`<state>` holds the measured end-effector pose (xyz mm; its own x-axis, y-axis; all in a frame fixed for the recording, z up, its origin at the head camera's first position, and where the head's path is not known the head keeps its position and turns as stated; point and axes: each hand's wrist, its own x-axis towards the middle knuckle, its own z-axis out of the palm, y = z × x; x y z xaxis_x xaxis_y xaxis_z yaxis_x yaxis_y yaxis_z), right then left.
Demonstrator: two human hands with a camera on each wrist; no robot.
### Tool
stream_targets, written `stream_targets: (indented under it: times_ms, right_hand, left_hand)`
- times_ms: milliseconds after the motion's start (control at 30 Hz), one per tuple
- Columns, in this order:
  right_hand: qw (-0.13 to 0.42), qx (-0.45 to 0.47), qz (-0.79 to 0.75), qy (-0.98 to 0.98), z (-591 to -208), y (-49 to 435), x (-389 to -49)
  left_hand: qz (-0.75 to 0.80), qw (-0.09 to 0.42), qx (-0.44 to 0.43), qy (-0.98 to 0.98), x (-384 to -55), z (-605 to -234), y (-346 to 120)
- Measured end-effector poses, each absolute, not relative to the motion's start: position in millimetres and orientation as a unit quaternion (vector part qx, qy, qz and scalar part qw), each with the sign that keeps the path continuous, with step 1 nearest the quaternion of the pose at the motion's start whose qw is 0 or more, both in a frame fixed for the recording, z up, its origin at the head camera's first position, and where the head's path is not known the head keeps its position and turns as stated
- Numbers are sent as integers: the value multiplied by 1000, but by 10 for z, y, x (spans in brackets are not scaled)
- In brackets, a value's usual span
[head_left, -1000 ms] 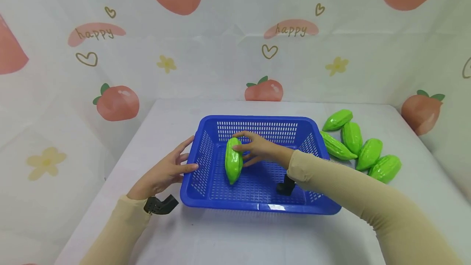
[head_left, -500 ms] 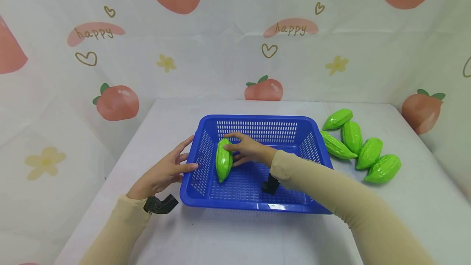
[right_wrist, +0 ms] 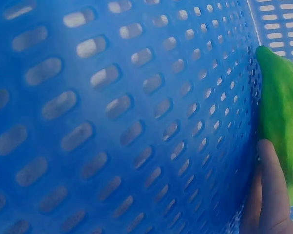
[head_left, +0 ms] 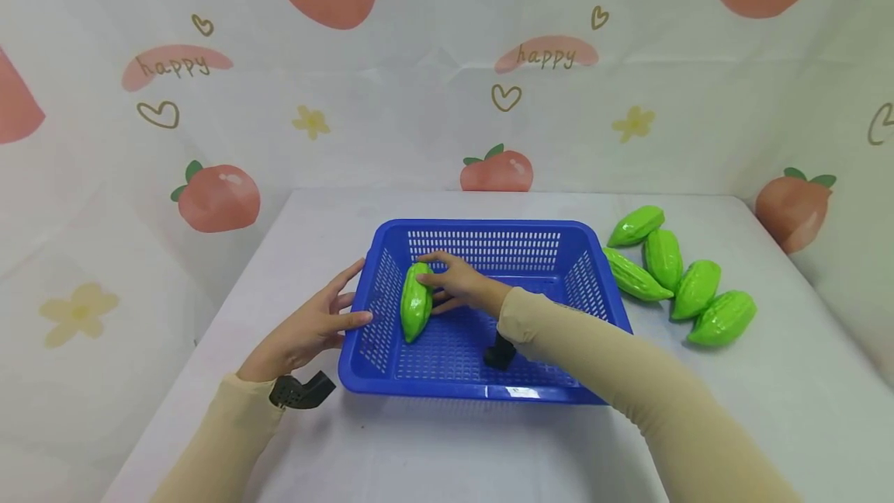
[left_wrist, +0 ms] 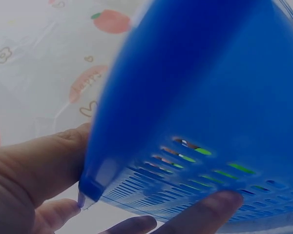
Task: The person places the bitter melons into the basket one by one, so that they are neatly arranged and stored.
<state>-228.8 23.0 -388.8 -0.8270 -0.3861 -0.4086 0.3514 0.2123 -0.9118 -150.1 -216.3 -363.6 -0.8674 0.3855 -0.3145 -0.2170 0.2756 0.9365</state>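
Right hand [head_left: 459, 284] is gripping a green gourd [head_left: 416, 305] inside a blue basket [head_left: 433, 389], thumb and fingers clasping its far half. The gourd is lying just left of that hand, its narrow end pointing back toward the person, near the basket wall closest to the left hand [head_left: 307, 334]; whether it is touching the floor of the basket, the views are not clearly showing. Across that wall, the left hand is holding the basket, thumb lapping over the rim, fingers touching the outer side. Well to the right of the right hand, outside the basket, five more gourds [head_left: 695, 290] are clustering on a white table [head_left: 391, 456]. Tan sleeves [head_left: 628, 375] are covering both arms. Beyond both hands, a pale backdrop [head_left: 405, 123] is displaying printed fruit, hearts and the word "happy."
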Motion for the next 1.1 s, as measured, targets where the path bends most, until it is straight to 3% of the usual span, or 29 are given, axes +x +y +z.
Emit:
stream_targets:
  times_ms: [300, 1100]
  right_hand:
    - [317, -24, -644, 696, -3885, 203, -2271]
    - [316, -4, -626, 713, -3907, 150, -2306]
  left_hand:
    - [602, 250, 52, 756, -1504, -3627, -2161]
    - [604, 255, 54, 753, -1512, -3647, -2175]
